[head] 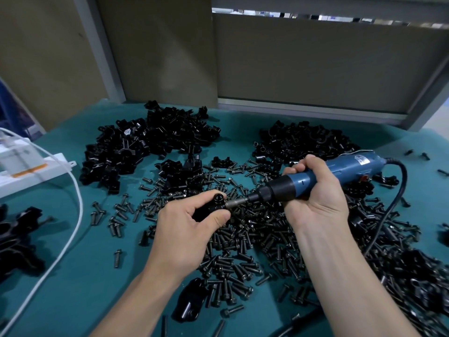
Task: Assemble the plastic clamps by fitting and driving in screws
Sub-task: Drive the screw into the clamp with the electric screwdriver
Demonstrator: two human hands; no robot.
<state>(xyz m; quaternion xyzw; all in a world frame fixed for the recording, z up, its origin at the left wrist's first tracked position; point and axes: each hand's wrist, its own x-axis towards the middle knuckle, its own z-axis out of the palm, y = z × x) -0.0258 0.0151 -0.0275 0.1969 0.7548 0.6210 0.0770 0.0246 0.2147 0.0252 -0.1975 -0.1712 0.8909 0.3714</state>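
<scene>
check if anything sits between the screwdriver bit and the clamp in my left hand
Nothing visible does. The screwdriver in the right hand has its bit right at the clamp gripped by the left hand; the loose screws lie lower, on the table.

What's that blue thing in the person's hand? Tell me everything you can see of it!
It is a blue electric screwdriver, plastic by the look, with a black ribbed collar in front and a thin metal bit. A black cord leaves its back end. The right hand grips its middle, holding it nearly level above the loose screws, pointing left. Its bit meets the black clamp that the left hand holds.
</scene>
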